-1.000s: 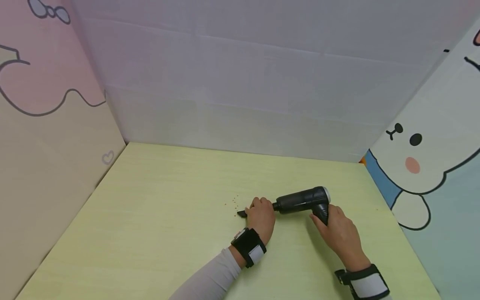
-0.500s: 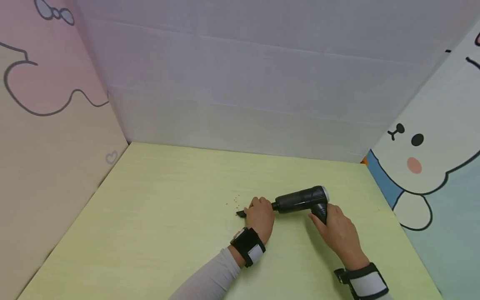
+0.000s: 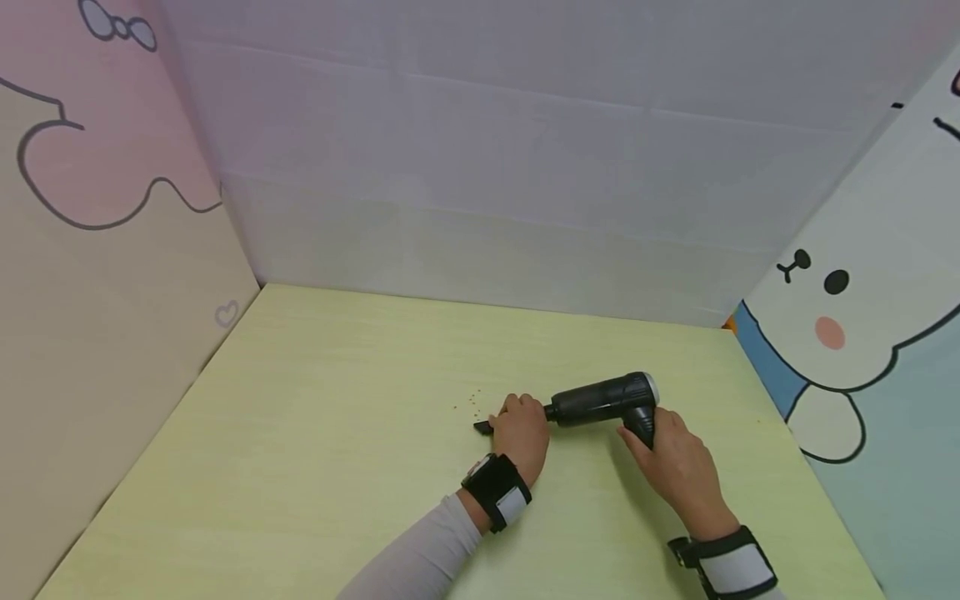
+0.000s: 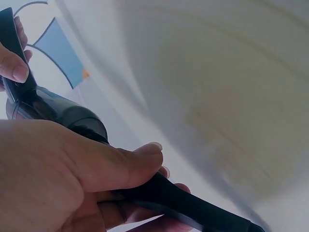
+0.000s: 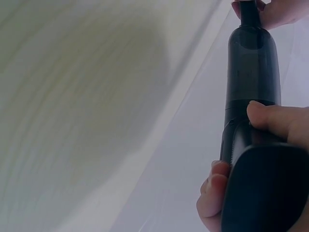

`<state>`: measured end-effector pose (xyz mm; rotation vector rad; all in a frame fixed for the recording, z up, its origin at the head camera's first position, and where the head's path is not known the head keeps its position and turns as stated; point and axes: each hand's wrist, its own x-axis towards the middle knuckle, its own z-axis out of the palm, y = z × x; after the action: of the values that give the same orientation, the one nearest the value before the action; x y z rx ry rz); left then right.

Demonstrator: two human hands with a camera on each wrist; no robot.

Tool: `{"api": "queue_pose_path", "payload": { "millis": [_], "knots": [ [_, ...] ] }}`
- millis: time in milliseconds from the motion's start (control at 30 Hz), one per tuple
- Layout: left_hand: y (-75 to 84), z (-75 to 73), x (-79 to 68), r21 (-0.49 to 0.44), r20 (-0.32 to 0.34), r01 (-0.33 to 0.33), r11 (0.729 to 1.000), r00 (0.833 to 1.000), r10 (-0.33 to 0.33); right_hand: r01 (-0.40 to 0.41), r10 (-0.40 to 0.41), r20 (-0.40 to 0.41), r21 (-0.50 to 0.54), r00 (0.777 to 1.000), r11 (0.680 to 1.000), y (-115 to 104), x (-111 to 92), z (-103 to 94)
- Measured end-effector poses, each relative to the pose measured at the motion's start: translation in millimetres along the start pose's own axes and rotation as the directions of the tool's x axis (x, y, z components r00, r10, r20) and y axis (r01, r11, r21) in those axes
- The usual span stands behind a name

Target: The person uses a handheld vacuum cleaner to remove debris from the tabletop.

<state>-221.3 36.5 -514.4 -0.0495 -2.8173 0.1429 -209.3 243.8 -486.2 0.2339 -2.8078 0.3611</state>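
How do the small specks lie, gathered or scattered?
Scattered: the specks show apart from each other on the table, near the nozzle.

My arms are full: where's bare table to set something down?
Bare: the table, from the left wall to the gray sleeve; also the strip between the black device and back wall. Crowded: around the specks, left hand and right hand.

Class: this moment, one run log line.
left hand: grips black tubular nozzle; right hand: grips black handheld vacuum; tiny orange specks: near nozzle
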Motion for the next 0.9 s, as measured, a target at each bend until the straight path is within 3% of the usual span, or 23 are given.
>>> {"api": "queue_pose_path", "payload": {
  "millis": [300, 900],
  "knots": [
    [5.0, 1.0, 3.2, -0.036, -0.051, -0.015, 0.999, 0.999, 0.013, 0.003, -0.004, -0.029, -0.011, 1.000, 1.000, 6.3, -2.0, -1.4],
    [8.2, 7.8, 9.5, -0.031, -0.057, -0.024, 0.999, 0.998, 0.022, -0.011, 0.010, -0.032, -0.026, 0.999, 1.000, 4.5, -0.1, -4.3]
  ]
}}
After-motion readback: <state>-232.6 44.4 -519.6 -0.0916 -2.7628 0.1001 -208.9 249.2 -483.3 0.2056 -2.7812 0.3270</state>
